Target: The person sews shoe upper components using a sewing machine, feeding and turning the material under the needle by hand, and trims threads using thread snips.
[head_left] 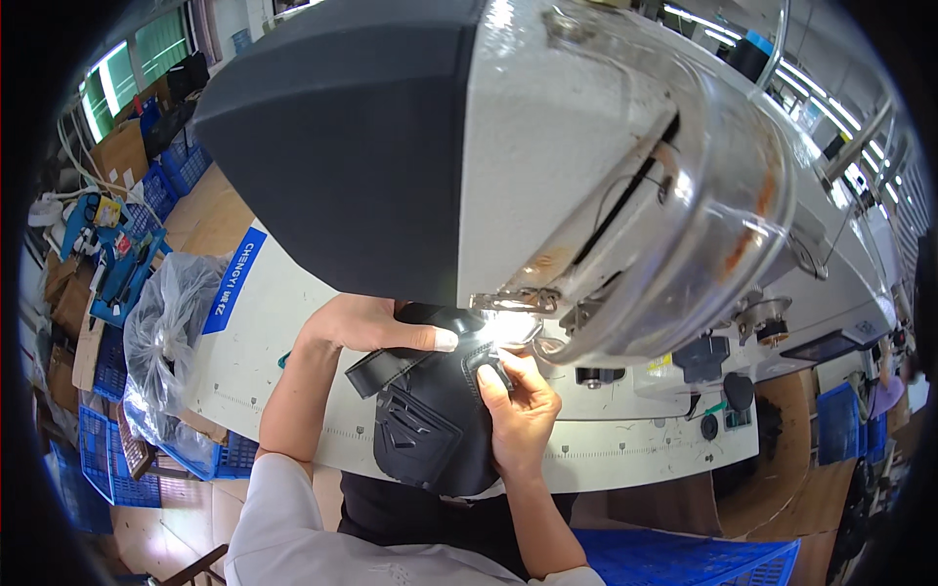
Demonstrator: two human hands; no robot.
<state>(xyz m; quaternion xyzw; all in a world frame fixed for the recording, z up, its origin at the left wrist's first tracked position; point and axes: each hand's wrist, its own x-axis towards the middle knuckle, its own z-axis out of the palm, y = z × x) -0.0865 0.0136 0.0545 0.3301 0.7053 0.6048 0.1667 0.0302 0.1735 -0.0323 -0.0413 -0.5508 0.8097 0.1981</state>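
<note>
A black leather-like piece [474, 415] with raised panels and stitched edges lies on the sewing machine's pale bed, its lower end reaching over the front edge. A black strap [383, 369] loops out at its left. My left hand [366, 325] rests on the upper left of the piece, thumb stretched towards the lit needle area; its fingers are hidden behind the machine head. My right hand [518, 415] pinches the right side of the piece between thumb and fingers, just below the light. Glare hides the needle and presser foot.
The sewing machine's head [381, 146] overhangs my hands, with a clear plastic guard [723, 195] on its right. A clear plastic bag [161, 337] and blue crates [112, 454] stand at left. A blue crate [684, 559] is below the bed at right.
</note>
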